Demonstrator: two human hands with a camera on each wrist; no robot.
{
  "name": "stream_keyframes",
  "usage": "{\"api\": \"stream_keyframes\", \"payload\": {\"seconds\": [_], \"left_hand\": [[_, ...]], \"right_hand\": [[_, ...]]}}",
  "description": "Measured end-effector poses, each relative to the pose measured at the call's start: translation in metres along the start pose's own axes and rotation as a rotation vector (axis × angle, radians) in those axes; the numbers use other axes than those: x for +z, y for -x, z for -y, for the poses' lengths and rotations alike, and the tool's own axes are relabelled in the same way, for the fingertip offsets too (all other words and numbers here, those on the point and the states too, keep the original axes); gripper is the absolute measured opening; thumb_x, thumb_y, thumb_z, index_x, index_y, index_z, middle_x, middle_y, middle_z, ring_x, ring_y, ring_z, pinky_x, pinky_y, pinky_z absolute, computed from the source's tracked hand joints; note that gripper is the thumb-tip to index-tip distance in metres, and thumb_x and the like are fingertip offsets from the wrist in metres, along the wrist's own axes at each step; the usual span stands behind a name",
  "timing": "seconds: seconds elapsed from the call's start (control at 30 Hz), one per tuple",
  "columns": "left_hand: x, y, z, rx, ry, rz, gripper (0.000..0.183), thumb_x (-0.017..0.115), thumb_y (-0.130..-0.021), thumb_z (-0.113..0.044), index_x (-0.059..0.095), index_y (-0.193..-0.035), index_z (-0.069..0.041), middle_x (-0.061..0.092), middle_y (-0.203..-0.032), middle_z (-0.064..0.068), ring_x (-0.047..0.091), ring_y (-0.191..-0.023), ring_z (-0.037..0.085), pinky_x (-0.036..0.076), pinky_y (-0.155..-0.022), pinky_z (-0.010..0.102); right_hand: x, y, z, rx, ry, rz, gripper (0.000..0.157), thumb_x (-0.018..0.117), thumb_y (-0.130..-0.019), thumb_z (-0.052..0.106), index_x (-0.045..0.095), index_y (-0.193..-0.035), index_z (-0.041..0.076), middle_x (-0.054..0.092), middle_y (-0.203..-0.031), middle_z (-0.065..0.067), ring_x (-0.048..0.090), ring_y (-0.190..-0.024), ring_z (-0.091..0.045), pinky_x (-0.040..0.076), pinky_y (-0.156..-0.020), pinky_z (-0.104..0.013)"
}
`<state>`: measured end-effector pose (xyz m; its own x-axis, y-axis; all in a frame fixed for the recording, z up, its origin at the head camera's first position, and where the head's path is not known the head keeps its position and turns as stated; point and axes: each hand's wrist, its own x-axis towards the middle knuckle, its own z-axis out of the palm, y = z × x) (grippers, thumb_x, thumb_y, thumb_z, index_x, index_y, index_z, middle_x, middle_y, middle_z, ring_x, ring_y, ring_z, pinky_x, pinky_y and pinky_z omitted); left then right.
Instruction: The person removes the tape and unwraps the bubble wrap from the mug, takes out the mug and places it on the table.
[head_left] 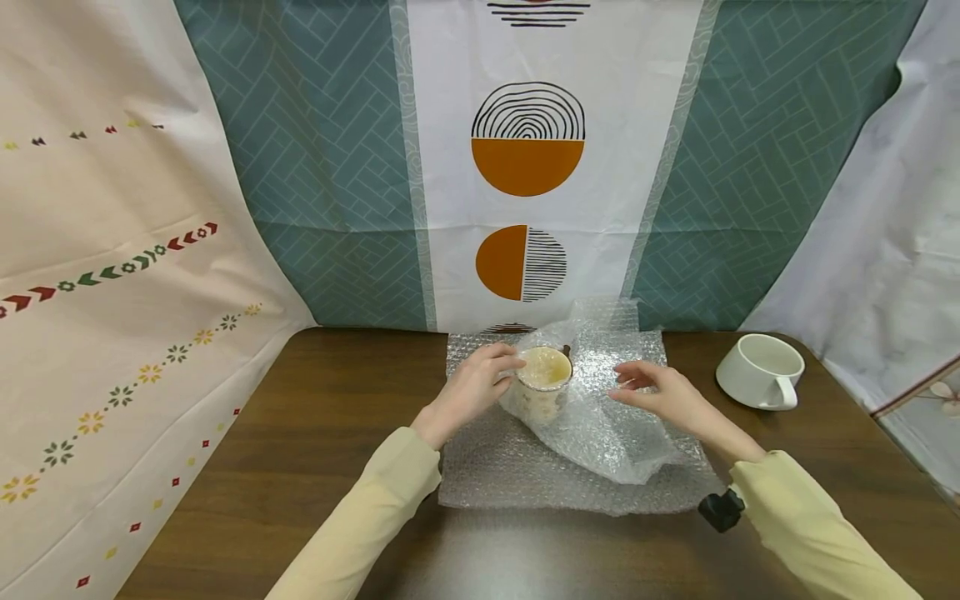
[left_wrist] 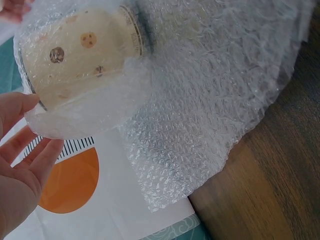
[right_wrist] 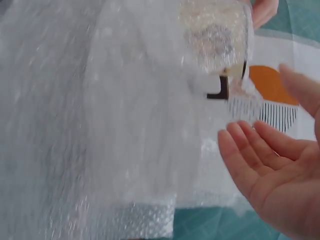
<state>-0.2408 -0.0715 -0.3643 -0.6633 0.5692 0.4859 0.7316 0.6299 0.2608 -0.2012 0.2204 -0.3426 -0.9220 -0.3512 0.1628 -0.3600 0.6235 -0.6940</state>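
A cream mug point(head_left: 542, 392) with small printed pictures and a dark rim stands upright in the middle of the bubble wrap point(head_left: 495, 475). Clear wrap covers its side in the left wrist view, where the printed mug point(left_wrist: 85, 47) shows through. My left hand point(head_left: 480, 379) is at the mug's left rim; its thumb and fingers point(left_wrist: 45, 155) pinch the edge of the wrap there. To the right of the mug, my right hand point(head_left: 663, 400) hovers over the wrap with fingers loosely extended and nothing in them. The mug's dark handle point(right_wrist: 220, 89) points toward the right hand's side.
A larger white mug point(head_left: 761, 371) stands at the right on the brown wooden table point(head_left: 337, 400). Patterned cloth point(head_left: 330, 167) hangs behind the table, with more fabric at both sides. One corner of the wrap rises against the back cloth.
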Motion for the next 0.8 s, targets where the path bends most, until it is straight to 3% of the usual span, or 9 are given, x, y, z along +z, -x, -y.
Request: {"api": "stream_keyframes", "payload": {"seconds": [0.17, 0.43, 0.8], "left_hand": [[0.0, 0.0, 0.001, -0.004, 0.009, 0.004, 0.026, 0.061, -0.083, 0.0, 0.066, -0.108, -0.006, 0.055, -0.112, 0.008, 0.052, -0.099, 0.022, 0.045, -0.076, 0.03], [-0.001, 0.001, 0.001, -0.009, 0.007, 0.011, 0.026, 0.062, -0.083, 0.0, 0.066, -0.108, -0.006, 0.055, -0.112, 0.008, 0.052, -0.099, 0.022, 0.044, -0.077, 0.03], [0.0, 0.001, 0.002, 0.005, -0.015, 0.007, 0.025, 0.063, -0.083, 0.0, 0.066, -0.107, -0.007, 0.055, -0.112, 0.008, 0.052, -0.099, 0.022, 0.044, -0.077, 0.029]], "right_hand": [[0.015, -0.011, 0.008, -0.02, -0.066, -0.005, 0.065, 0.07, -0.08, 0.027, 0.042, -0.128, -0.006, 0.048, -0.122, -0.022, 0.048, -0.107, -0.035, 0.044, -0.08, -0.045], [0.04, -0.028, 0.011, -0.032, -0.152, -0.007, 0.077, 0.075, -0.076, 0.024, 0.033, -0.132, -0.008, 0.037, -0.13, -0.025, 0.039, -0.114, -0.041, 0.036, -0.088, -0.051], [0.064, -0.041, 0.018, -0.02, -0.097, -0.055, 0.089, 0.078, -0.07, 0.034, 0.03, -0.134, -0.006, 0.031, -0.131, -0.023, 0.039, -0.112, -0.037, 0.039, -0.087, -0.047]]}}
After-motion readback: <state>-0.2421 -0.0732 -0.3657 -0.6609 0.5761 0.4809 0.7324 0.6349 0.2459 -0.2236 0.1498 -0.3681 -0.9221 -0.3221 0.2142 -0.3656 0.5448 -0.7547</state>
